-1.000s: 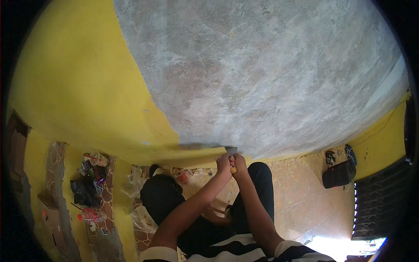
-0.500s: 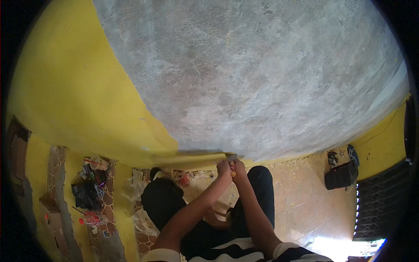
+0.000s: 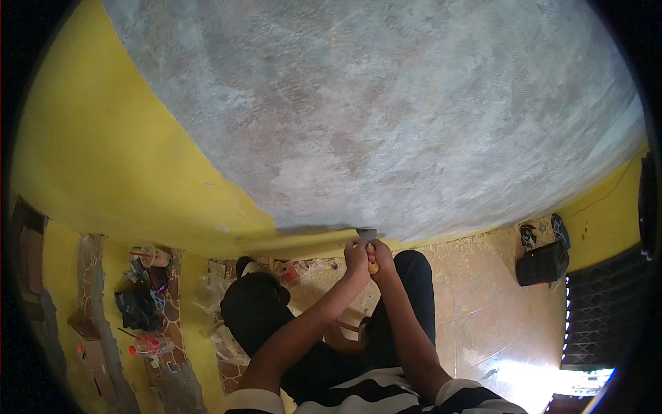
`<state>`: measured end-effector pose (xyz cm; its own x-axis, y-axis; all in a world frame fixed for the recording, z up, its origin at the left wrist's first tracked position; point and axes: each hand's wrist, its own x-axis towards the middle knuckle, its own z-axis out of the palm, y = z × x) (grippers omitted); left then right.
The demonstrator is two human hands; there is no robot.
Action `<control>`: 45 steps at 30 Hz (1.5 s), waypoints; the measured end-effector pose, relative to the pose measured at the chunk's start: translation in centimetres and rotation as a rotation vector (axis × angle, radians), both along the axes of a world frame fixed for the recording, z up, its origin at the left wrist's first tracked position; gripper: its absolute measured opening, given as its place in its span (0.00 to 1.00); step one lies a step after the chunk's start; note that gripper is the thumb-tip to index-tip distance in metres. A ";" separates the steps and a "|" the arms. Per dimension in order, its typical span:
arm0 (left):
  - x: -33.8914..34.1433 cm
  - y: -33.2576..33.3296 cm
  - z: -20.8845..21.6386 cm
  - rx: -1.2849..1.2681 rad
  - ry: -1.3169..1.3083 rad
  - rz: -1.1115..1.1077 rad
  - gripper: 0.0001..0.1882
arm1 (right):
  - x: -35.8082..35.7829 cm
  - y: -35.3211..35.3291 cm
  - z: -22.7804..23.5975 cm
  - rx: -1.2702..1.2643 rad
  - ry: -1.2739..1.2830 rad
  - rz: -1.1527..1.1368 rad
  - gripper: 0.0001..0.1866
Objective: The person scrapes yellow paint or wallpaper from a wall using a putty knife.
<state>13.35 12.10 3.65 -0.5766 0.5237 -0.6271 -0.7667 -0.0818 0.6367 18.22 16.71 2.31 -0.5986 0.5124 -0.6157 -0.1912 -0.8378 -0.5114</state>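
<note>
Both my hands are wrapped round the yellowish handle of a scraper (image 3: 366,234), close together between my knees and the wall. My left hand (image 3: 356,255) is closed on its left side and my right hand (image 3: 382,257) on its right. The flat grey blade points away from me and meets the wall's lower part, where yellow paint (image 3: 314,241) borders bare grey plaster (image 3: 386,131). The handle's butt shows below my fingers; most of the grip is hidden.
Yellow paint chips litter the tiled floor (image 3: 469,303) along the wall's foot. To the left, steps carry a black plastic bag (image 3: 136,308), a clear bottle with a red cap (image 3: 153,345) and a cup (image 3: 152,257). A black box-like thing (image 3: 543,263) stands at right, near a dark folding gate (image 3: 600,310).
My hands have moved slightly to the right with the scraper, and more of its blade shows. My view has shifted a little.
</note>
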 end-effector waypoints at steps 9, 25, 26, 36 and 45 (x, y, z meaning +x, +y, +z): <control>0.3 -0.1 -2.2 0.026 -0.005 -0.021 0.06 | 0.6 -1.0 -0.3 -0.059 0.041 -0.043 0.10; -0.4 -1.0 -2.1 -0.020 0.047 -0.089 0.05 | 0.2 -1.1 0.4 -0.069 0.086 -0.044 0.12; -0.6 -0.8 -2.4 -0.021 0.049 -0.072 0.05 | 0.1 -1.2 0.3 -0.065 0.131 -0.038 0.12; -0.4 -0.9 -1.7 -0.019 -0.069 -0.086 0.06 | 0.3 -0.9 -0.8 -0.037 0.048 -0.020 0.10; 0.3 -0.4 0.3 -0.037 -0.019 -0.108 0.05 | 1.0 -0.2 -1.3 -0.081 0.090 -0.018 0.09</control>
<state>13.60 11.72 3.99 -0.5059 0.5588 -0.6571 -0.7815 0.0255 0.6234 19.18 16.52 1.00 -0.6443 0.4744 -0.5999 -0.2483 -0.8716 -0.4226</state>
